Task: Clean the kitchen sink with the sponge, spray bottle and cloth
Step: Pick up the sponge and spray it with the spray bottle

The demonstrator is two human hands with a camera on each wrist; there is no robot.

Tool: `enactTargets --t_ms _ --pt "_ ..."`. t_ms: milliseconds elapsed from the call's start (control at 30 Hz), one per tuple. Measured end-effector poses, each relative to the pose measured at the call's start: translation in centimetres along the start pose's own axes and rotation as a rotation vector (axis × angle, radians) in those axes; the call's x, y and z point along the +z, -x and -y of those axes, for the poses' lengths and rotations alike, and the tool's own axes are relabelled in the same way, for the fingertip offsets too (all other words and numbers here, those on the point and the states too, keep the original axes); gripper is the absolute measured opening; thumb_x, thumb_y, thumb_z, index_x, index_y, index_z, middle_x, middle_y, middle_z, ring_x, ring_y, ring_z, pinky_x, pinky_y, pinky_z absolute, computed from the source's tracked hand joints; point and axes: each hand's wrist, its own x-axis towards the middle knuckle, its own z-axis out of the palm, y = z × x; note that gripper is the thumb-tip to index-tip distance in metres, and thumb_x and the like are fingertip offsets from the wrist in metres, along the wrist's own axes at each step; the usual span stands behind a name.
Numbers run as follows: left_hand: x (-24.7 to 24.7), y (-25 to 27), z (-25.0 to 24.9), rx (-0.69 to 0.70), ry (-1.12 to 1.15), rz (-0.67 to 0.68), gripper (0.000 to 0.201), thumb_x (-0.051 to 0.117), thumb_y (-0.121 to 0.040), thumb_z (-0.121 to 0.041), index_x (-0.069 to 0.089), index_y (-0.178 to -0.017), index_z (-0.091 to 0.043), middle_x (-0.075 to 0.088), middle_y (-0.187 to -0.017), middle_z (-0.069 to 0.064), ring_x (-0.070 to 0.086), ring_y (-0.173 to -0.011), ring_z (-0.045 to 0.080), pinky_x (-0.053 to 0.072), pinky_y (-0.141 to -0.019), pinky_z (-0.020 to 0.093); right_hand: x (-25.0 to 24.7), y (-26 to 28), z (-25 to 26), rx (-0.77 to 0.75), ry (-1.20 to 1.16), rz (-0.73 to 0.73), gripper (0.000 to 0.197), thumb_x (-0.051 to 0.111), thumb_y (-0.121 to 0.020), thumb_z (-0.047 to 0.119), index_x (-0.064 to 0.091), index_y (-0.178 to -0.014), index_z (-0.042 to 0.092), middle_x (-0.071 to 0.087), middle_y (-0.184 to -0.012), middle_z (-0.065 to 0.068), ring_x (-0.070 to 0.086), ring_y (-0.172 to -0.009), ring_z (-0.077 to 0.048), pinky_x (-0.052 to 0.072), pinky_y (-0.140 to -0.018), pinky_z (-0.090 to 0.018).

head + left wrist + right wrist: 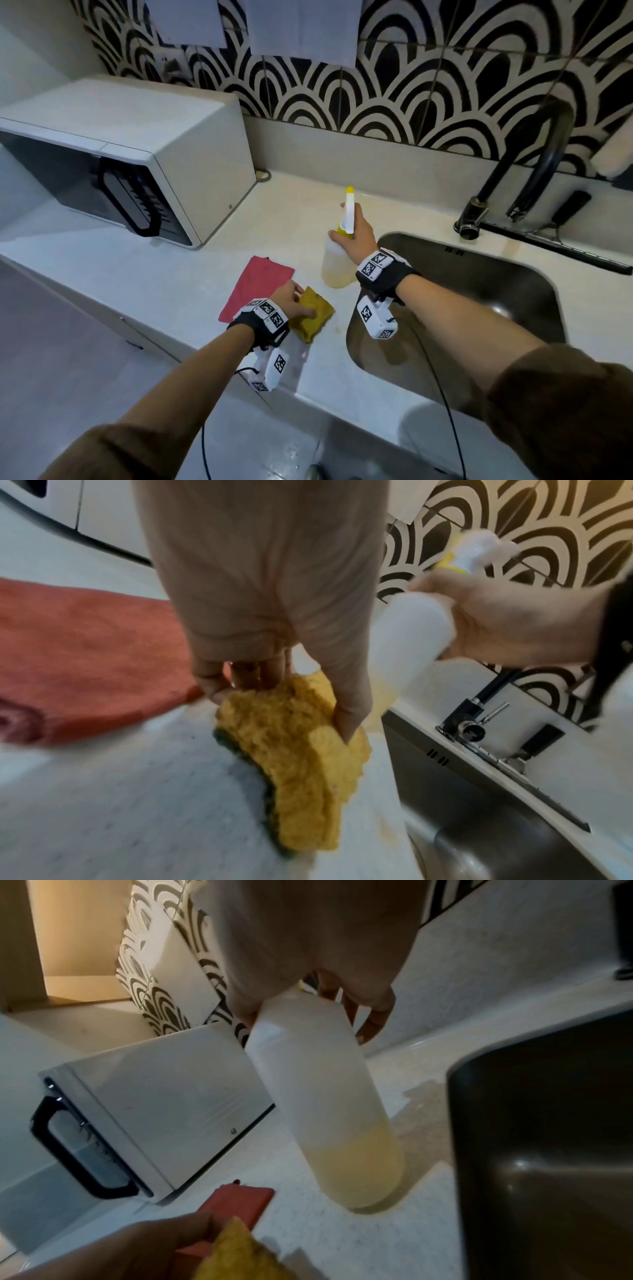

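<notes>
A yellow sponge [314,313] with a green scouring side [240,750] is on the counter left of the steel sink [534,284]. My left hand [295,303] pinches it between thumb and fingers [210,679], one end raised. A white spray bottle [337,263] holding yellowish liquid [359,1167] stands beside the sink. My right hand [356,233] grips its neck below the yellow-tipped nozzle [349,202]. A red cloth [258,286] lies flat just left of the sponge.
A white microwave [137,154] fills the counter's left side. A black faucet [534,150] rises behind the sink, before a black-and-white tiled wall. A wet patch [421,1107] marks the counter near the bottle. Cables hang from both wrist cameras.
</notes>
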Motion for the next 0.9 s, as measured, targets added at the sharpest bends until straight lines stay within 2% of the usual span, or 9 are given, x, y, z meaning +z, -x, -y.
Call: enactTargets --t_ms 100,200,267,333,367,467,533,700,900 --pt "-0.5 -0.6 -1.1 0.033 0.03 -0.028 0.04 0.072 -0.079 -0.027 0.05 -0.109 -0.01 0.054 -0.102 0.004 0.055 -0.099 0.026 0.048 -0.083 0.036 -2.5 1.6 0.0 -0.017 -0.072 -0.146 0.064 0.069 -0.074 0.027 0.039 -0.13 0.021 0.056 -0.106 -0.014 0.057 -0.094 -0.032 0.05 -0.088 -0.047" --pt "-1.6 -1.4 -2.7 0.109 0.172 -0.123 0.024 0.06 -0.088 -0.018 0.046 -0.105 -0.011 0.056 -0.1 0.01 0.058 -0.096 0.03 0.05 -0.082 0.042 -5.4 3.3 0.4 -0.086 -0.085 -0.276 0.052 0.07 -0.076 0.015 0.043 -0.12 0.013 0.051 -0.11 -0.013 0.054 -0.093 -0.028 0.048 -0.085 -0.039" --pt "-2.2 -1.6 -4.4 0.149 0.351 -0.173 0.02 0.055 -0.089 -0.014 0.043 -0.106 -0.015 0.06 -0.104 0.012 0.063 -0.094 0.036 0.056 -0.07 0.048 -7.0 4.5 0.7 -0.111 -0.104 -0.34 0.046 0.069 -0.075 0.012 0.043 -0.113 0.014 0.05 -0.108 -0.014 0.053 -0.09 -0.028 0.046 -0.08 -0.036" --pt "-2.6 -1.2 -6.9 0.144 0.547 -0.173 0.02 0.051 -0.092 -0.011 0.041 -0.107 -0.02 0.054 -0.102 0.005 0.06 -0.084 0.03 0.056 -0.055 0.043 -8.3 5.5 0.9 -0.12 -0.105 -0.383 0.042 0.067 -0.073 0.01 0.045 -0.109 0.011 0.052 -0.103 -0.015 0.053 -0.084 -0.028 0.045 -0.075 -0.031" --pt "-2.6 -1.1 -8.2 0.135 0.653 -0.144 0.023 0.051 -0.092 -0.009 0.04 -0.107 -0.022 0.05 -0.103 0.003 0.057 -0.085 0.027 0.056 -0.055 0.043 -8.8 6.1 1.1 -0.13 -0.094 -0.387 0.041 0.066 -0.072 0.01 0.047 -0.108 0.01 0.053 -0.1 -0.014 0.052 -0.079 -0.026 0.043 -0.072 -0.027" --pt "-2.2 -1.5 -11.8 0.126 0.852 -0.045 0.031 0.058 -0.089 -0.009 0.043 -0.11 -0.026 0.043 -0.121 0.008 0.047 -0.105 0.035 0.057 -0.06 0.048 -10.0 7.7 1.2 -0.172 -0.071 -0.319 0.037 0.061 -0.064 0.012 0.053 -0.1 0.01 0.059 -0.093 -0.008 0.05 -0.068 -0.016 0.041 -0.064 -0.024" --pt "-1.7 -1.6 -13.6 0.129 0.891 0.004 0.032 0.061 -0.087 -0.014 0.045 -0.112 -0.025 0.043 -0.126 0.011 0.047 -0.109 0.036 0.055 -0.058 0.043 -10.3 8.7 1.1 -0.156 -0.057 -0.245 0.034 0.06 -0.061 0.012 0.056 -0.095 0.011 0.061 -0.089 -0.003 0.053 -0.067 -0.012 0.043 -0.066 -0.024" --pt "-0.7 -1.5 -17.7 0.115 0.922 0.09 0.043 0.05 -0.089 -0.054 0.049 -0.119 -0.023 0.054 -0.116 0.005 0.057 -0.097 0.025 0.054 -0.069 0.042 -10.5 10.1 -0.8 -0.077 0.012 -0.15 0.02 0.067 -0.073 0.014 0.061 -0.091 0.009 0.067 -0.086 -0.005 0.062 -0.08 -0.026 0.052 -0.077 -0.041" --pt "-0.4 -1.4 -19.9 0.011 1.022 0.094 0.033 0.049 -0.087 -0.05 0.056 -0.103 -0.021 0.056 -0.098 0.006 0.055 -0.087 0.019 0.051 -0.07 0.037 -10.2 10.9 -2.8 -0.018 0.164 -0.091 0.022 0.061 -0.066 0.024 0.057 -0.087 0.017 0.065 -0.079 -0.002 0.061 -0.073 -0.027 0.053 -0.072 -0.043"
